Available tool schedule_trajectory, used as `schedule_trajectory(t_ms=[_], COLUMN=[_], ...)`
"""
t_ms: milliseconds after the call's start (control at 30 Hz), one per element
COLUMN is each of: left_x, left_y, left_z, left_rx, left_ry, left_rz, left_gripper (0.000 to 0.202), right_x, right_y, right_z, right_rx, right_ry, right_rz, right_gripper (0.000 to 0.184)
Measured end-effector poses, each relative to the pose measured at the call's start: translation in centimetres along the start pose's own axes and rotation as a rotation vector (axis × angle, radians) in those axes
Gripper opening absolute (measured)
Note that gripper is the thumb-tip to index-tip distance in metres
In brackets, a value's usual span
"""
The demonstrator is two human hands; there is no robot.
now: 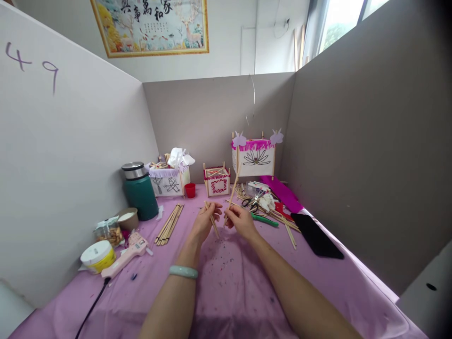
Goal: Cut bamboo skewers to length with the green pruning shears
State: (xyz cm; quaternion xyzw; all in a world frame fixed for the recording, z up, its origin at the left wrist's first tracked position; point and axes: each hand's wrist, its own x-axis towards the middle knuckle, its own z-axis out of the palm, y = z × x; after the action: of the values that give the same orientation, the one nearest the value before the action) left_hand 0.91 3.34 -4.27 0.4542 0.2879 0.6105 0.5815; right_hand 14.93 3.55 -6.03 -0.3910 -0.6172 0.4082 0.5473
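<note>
"What do your hands have?"
"My left hand (203,223) pinches a short bamboo stick (214,227), my right hand (241,221) a long bamboo stick (233,188); both sticks are thin and pale."
"Where?"
"Just beside each other, above the middle of the pink-covered counter (226,301)."

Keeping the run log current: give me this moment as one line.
Left hand: holds short wooden stick | Right hand: holds long wooden stick | Nearby: loose wooden sticks, pink hot glue gun
</note>
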Motion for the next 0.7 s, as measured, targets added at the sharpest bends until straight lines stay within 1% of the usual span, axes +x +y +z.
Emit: schedule_trajectory(t_ms=[133, 267, 333, 433, 500, 567, 633, 700], left_x=[0.1, 0.2, 0.2, 0.1, 0.0, 0.0, 0.2, 0.5], left_y=[-0.4, -0.7, -0.8, -1.0, -1.1, -1.0, -0.6, 0.0], left_z=[-0.3, -0.7, -0.8, -0.7, -0.6, -0.6, -1.0, -1.9], left_rx=[-0.018, -0.018, -0.017, 0.008, 0.055, 0.121, 0.175, 0.241], left_ry=[-0.024, -0.039, -0.067, -0.086, -0.087, -0.084, -0.060, 0.030], left_rz=[-0.081, -0.066, -0.086, -0.124, -0.137, -0.146, -0.124, -0.060], left_gripper=[0.035, 0.035, 0.038, 0.044, 0.047, 0.050, 0.052, 0.052], right_x=[-1.0, -1.4, -1.4, -1.2, -1.1, -1.1, -1.0, -0.8], right_y=[0.5, 0.4, 0.5, 1.1, 1.5, 1.8, 2.0, 2.2], right_z=[1.5, 1.8, 1.7, 1.5, 1.5, 1.5, 1.3, 1.2], right_rx=[-0.148, -0.317, -0.334, -0.298, -0.289, -0.306, -0.321, -0.311], right_ry=[-0.089, -0.140, -0.165, -0.190, -0.202, -0.191, -0.135, -0.063], right_rz=[-0.045, -0.110, -0.117, -0.065, -0.055, -0.095, -0.115, -0.077], right_gripper=[0.027, 0.026, 0.023, 0.021, 0.020, 0.021, 0.022, 0.022])
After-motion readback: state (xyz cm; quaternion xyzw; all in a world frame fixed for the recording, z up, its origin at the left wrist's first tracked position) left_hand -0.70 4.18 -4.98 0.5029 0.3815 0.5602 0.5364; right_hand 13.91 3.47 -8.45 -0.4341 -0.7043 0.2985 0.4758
